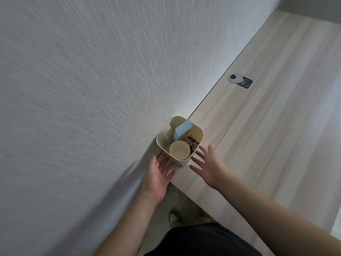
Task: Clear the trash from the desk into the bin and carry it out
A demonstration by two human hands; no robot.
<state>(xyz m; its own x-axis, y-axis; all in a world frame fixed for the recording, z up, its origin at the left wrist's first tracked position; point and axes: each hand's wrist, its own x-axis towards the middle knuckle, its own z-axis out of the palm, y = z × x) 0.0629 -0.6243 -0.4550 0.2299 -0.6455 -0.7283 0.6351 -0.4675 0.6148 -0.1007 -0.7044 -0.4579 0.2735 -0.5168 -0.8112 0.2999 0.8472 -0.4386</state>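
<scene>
Your bin (180,139) sits at the desk (258,145) corner, close against the wall (92,89), with the trash already in it: a paper cup (179,150) upright at the near side, a blue carton (182,133) leaning behind it, and a printed wrapper (192,143) tucked to the right. No loose trash shows on the part of the desk in view, so the step in hand looks like the lift.

Your left hand (158,174) is spread flat, palm turned toward the bin's near left side; whether its fingertips touch the wall of the bin, the picture does not settle. Your right hand (210,167) is spread too, fingers straight, just beside the near right corner. Neither hand holds anything.

Close both palms on opposite sides below the rim, thumbs toward you, and squeeze evenly before you lift. The wall leaves little room on the left, so slide the bin a little toward you first if your fingers cannot get round. Lift straight up and keep it level: the carton stands above the rim and will likely tip out if you tilt. Mind the desk edge as you turn away.
</scene>
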